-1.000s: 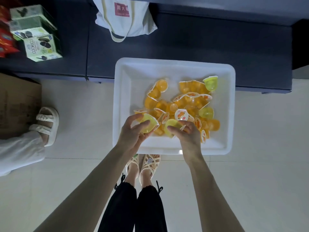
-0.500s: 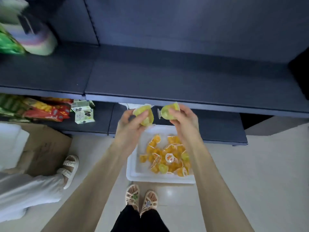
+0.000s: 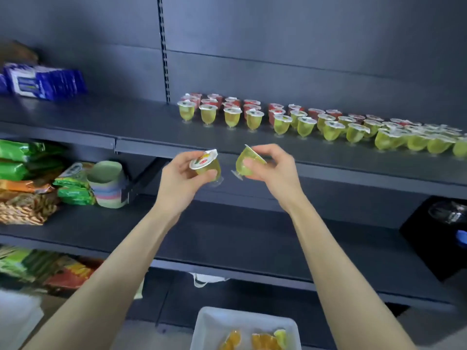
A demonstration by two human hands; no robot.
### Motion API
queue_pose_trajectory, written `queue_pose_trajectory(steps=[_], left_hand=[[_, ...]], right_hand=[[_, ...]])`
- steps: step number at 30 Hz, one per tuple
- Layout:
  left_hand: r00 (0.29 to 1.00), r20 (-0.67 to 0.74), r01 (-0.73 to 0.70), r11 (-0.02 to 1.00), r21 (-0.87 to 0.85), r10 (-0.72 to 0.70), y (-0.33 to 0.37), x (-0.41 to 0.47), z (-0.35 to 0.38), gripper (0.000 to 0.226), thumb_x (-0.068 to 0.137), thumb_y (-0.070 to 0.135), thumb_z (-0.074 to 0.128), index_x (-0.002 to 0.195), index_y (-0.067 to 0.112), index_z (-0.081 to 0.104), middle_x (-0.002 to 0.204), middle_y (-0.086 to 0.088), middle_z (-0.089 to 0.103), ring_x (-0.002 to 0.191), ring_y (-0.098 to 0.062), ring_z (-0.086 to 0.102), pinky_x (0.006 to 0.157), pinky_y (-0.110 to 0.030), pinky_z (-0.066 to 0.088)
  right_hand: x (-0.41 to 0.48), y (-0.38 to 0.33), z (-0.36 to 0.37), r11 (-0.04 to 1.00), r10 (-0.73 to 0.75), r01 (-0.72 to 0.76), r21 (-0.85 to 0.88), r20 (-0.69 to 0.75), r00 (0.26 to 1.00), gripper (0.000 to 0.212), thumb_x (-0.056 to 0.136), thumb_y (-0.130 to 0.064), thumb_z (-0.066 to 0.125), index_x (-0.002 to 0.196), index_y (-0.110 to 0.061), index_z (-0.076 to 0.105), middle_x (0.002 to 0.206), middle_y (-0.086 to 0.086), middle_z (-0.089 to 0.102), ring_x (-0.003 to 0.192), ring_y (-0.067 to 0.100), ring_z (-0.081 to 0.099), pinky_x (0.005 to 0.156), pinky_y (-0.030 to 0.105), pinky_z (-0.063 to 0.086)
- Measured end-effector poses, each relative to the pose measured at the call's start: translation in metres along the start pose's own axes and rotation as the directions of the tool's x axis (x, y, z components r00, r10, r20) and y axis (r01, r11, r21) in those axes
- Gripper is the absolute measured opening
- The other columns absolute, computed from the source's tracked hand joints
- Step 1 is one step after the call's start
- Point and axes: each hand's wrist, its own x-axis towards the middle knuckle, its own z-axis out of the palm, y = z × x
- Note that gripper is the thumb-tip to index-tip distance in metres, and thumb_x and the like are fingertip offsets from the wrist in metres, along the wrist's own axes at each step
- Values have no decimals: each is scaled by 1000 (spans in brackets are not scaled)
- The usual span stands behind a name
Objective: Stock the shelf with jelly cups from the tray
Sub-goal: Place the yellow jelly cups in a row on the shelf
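Observation:
My left hand (image 3: 180,181) grips a green jelly cup (image 3: 206,165), lid tilted toward me. Another green jelly cup (image 3: 244,162) is held tilted on its side in my right hand (image 3: 274,170). Both hands hover just in front of the edge of the dark shelf (image 3: 141,122). On that shelf stand rows of green jelly cups (image 3: 305,126) in front and red jelly cups (image 3: 228,102) behind, running off to the right. The white tray (image 3: 214,324) with orange and green cups lies on the floor at the bottom edge.
Blue packets (image 3: 45,83) lie at the shelf's left end. Green and orange snack bags (image 3: 27,168) and a stack of pastel cups (image 3: 108,184) fill the lower shelf's left side. A black box (image 3: 439,236) sits at the right. A white bag hangs below.
Both hands have risen from the tray to the upper shelf, each carrying a green cup. The view has tilted up; the rows of stocked cups have come into sight.

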Motion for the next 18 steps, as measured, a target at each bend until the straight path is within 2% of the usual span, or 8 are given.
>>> queue_pose_trajectory(steps=[4, 6, 8, 10, 14, 17, 18], left_hand=[[990, 8, -137, 975, 174, 137, 17, 55, -12, 39, 73, 5, 78, 106, 20, 63, 109, -3, 67, 93, -13, 67, 77, -18, 52], [985, 19, -170, 940, 297, 172, 16, 86, -22, 40, 72, 10, 80, 105, 24, 62, 115, -3, 61, 96, -17, 66, 87, -30, 53], [981, 17, -184, 897, 403, 194, 14, 115, -31, 41, 71, 13, 81, 103, 26, 61, 115, -1, 57, 99, -20, 64, 92, -39, 52], [978, 16, -189, 850, 492, 208, 12, 142, -39, 40, 70, 15, 81, 103, 24, 60, 112, 0, 55, 99, -21, 62, 91, -36, 50], [973, 54, -209, 759, 616, 224, 4, 182, -54, 42, 69, 19, 83, 105, 17, 60, 105, -1, 50, 93, -20, 58, 79, -21, 40], [973, 92, -220, 729, 648, 211, -3, 208, -64, 43, 69, 18, 82, 105, 16, 59, 106, -2, 48, 92, -18, 54, 78, -20, 37], [974, 99, -219, 724, 654, 206, -5, 214, -65, 42, 69, 18, 81, 105, 16, 59, 106, -2, 47, 91, -18, 53, 79, -21, 37]], right_hand=[[54, -17, 12, 970, -139, 143, -195, 33, 990, 26, 80, -9, 73, 100, -23, 63, 108, -8, 60, 103, 13, 59, 86, 26, 52], [79, -20, 25, 937, -183, 190, -294, 49, 982, 29, 81, -9, 72, 105, -20, 62, 109, -12, 53, 104, 10, 54, 86, 17, 45], [102, -19, 41, 897, -221, 229, -378, 65, 973, 30, 81, -8, 71, 108, -17, 62, 111, -8, 51, 102, 8, 50, 85, 9, 38], [123, -13, 58, 855, -249, 258, -450, 80, 965, 29, 82, -7, 69, 108, -16, 61, 115, -2, 51, 99, 6, 48, 79, 3, 35], [153, 9, 87, 792, -229, 263, -551, 132, 964, 26, 85, -5, 67, 108, -15, 60, 117, -3, 47, 100, 5, 46, 80, 5, 33], [170, 22, 97, 757, -198, 212, -617, 92, 976, 26, 84, -7, 68, 106, -17, 58, 121, -3, 44, 100, 5, 47, 84, 7, 38], [174, 24, 98, 757, -193, 198, -623, 76, 978, 27, 83, -7, 69, 106, -18, 58, 121, -3, 43, 99, 5, 46, 83, 3, 38]])
